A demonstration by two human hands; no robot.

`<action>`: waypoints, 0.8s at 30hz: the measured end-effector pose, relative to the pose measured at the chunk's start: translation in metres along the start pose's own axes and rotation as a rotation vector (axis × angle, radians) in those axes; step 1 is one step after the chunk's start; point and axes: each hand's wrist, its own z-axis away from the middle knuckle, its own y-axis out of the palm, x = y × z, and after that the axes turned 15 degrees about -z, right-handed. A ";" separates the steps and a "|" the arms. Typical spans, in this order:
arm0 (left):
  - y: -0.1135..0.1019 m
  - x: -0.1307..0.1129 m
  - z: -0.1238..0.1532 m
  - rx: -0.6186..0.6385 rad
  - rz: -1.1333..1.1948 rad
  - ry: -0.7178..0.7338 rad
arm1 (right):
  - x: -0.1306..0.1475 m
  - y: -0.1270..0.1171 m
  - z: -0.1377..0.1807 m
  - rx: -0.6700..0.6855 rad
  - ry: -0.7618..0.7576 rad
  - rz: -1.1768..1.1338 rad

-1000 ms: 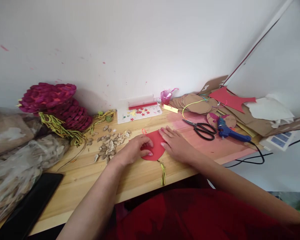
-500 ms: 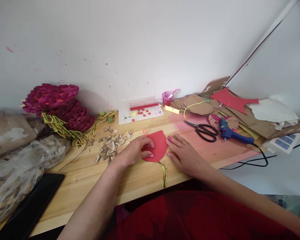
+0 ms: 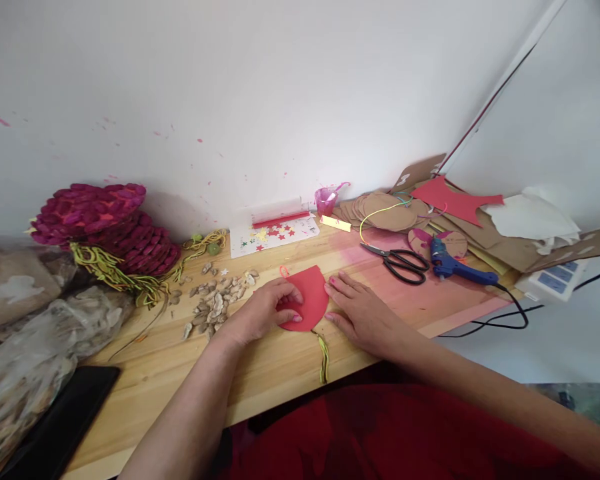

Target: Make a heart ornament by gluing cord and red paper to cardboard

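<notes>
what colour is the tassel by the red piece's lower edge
The tassel is yellow-green, seen in the head view.

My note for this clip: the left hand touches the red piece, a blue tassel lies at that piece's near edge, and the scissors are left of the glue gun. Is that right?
Not quite: the tassel is yellow-green, not blue, as the head view shows. The left hand does touch the red piece, and the scissors are left of the glue gun.
</notes>
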 end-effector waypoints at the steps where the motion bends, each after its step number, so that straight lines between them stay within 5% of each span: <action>1: 0.000 0.000 0.000 -0.003 0.002 -0.001 | 0.001 -0.001 0.000 0.002 0.002 0.004; 8: 0.001 0.003 0.000 0.013 0.019 0.004 | 0.005 -0.003 -0.015 -0.030 0.007 -0.030; 17: 0.001 0.004 0.000 0.012 0.006 0.003 | 0.004 0.007 -0.036 0.106 0.015 -0.007; 24: 0.002 0.005 -0.001 0.022 0.065 -0.001 | 0.007 -0.014 -0.033 0.091 -0.026 -0.052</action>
